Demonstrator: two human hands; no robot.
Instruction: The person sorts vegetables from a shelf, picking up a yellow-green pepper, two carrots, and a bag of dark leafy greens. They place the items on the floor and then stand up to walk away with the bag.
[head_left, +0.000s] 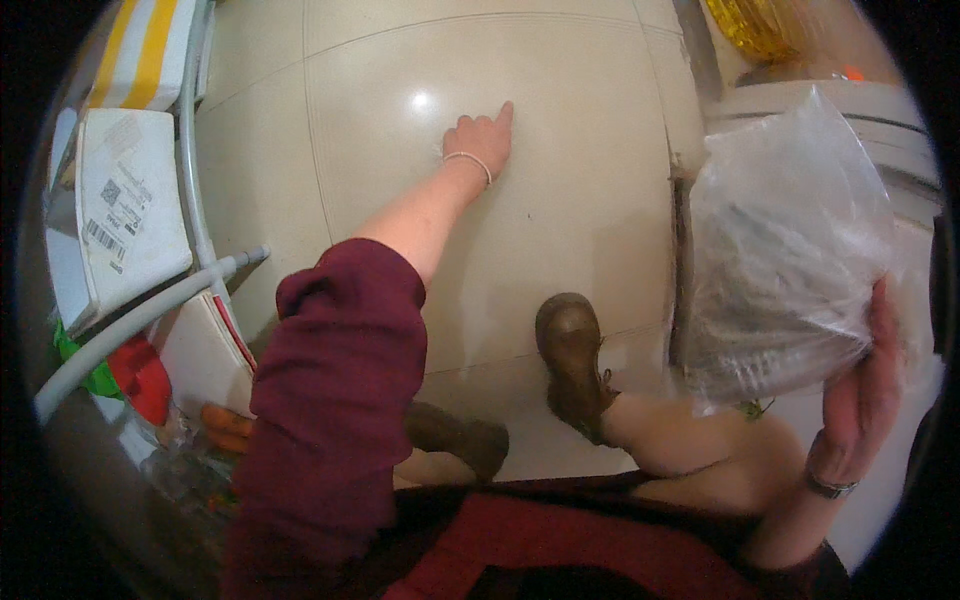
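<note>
My left hand (480, 142) is stretched out over the tiled floor (585, 172), its index finger extended and the other fingers curled, with a pale bracelet at the wrist. Nothing shows in its grasp, though the palm side is hidden. On the right, my right hand (862, 390) grips a clear plastic bag (780, 247) by its gathered edge. The bag spreads beyond the fingers and looks flat and crumpled; whether anything is inside cannot be told. A band or watch circles the right wrist.
White foam boxes (135, 202) stand at the left beside a grey pipe (191, 172). Red and green plastic bags (142, 379) lie lower left. My brown shoes (570, 337) rest on the floor. A yellow translucent container (757, 26) is at the upper right, by a pale ledge (817, 97).
</note>
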